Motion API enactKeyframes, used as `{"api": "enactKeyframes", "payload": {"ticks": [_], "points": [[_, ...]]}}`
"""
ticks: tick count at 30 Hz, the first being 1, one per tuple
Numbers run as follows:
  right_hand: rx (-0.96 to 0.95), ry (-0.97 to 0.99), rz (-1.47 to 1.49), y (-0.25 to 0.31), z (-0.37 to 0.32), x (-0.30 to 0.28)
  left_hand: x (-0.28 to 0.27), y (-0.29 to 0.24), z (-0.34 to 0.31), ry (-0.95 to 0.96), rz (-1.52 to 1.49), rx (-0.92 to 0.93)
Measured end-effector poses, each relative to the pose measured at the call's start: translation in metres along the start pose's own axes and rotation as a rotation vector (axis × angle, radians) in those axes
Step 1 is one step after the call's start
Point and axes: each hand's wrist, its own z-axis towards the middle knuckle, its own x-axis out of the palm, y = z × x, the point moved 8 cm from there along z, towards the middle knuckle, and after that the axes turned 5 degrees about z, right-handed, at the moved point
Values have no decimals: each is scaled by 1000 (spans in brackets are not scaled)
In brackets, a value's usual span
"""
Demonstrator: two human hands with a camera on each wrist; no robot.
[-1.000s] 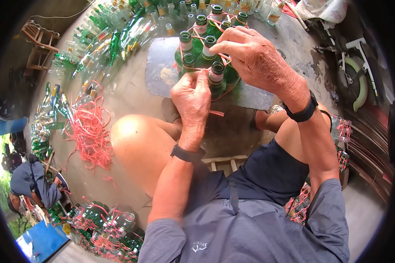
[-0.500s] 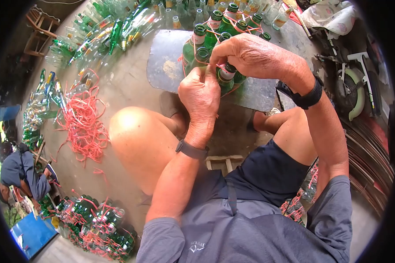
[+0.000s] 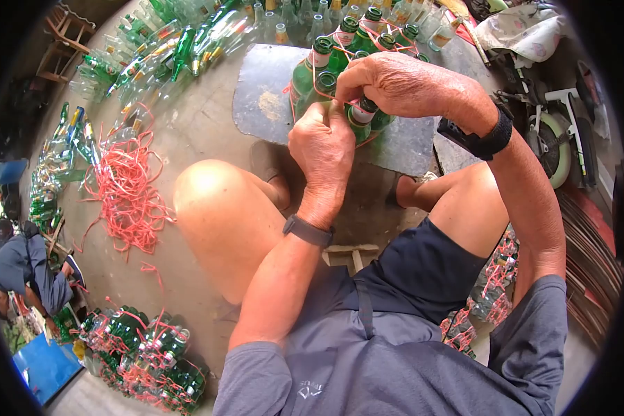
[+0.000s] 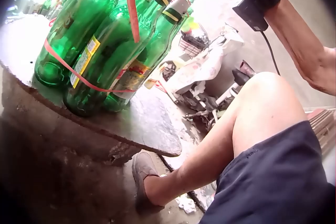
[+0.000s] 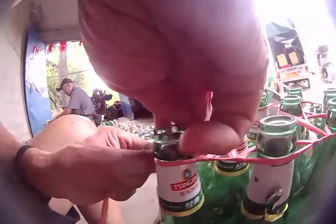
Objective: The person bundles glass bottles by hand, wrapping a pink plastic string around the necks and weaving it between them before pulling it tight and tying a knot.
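A cluster of green glass bottles stands upright, with pink plastic strap around the bodies and more strap wound among the necks. At the front bottle, with a white neck label, both hands meet. My left hand pinches the strap beside its neck, and a loose tail hangs below these fingers. My right hand arches over the same neck, its curled fingers pinching strap there. The thumb lies close to the bottle's mouth, and the palm hides part of the grip in the right wrist view.
The cluster stands on a grey slab before my knees. Left lies a tangled heap of pink strap. Many loose bottles cover the floor behind, and strapped bundles sit lower left. Another person sits near the doorway.
My right hand has come down from above the bottles to the front neck, meeting my left fingertips. Over the last half second both hands stay together there with little movement.
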Motion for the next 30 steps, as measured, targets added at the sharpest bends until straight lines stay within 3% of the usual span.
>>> {"api": "enactKeyframes", "payload": {"ticks": [11, 19, 22, 30], "points": [[6, 39, -24, -1, 0, 3, -1, 10, 6, 75, -11, -71], [-34, 8, -344, 12, -5, 0, 0, 9, 4, 116, -40, -58], [-102, 26, -272, 9, -2, 2, -2, 7, 3, 112, -22, -56], [-38, 43, -182, 2, -1, -2, -1, 9, 3, 102, -25, -74]]}}
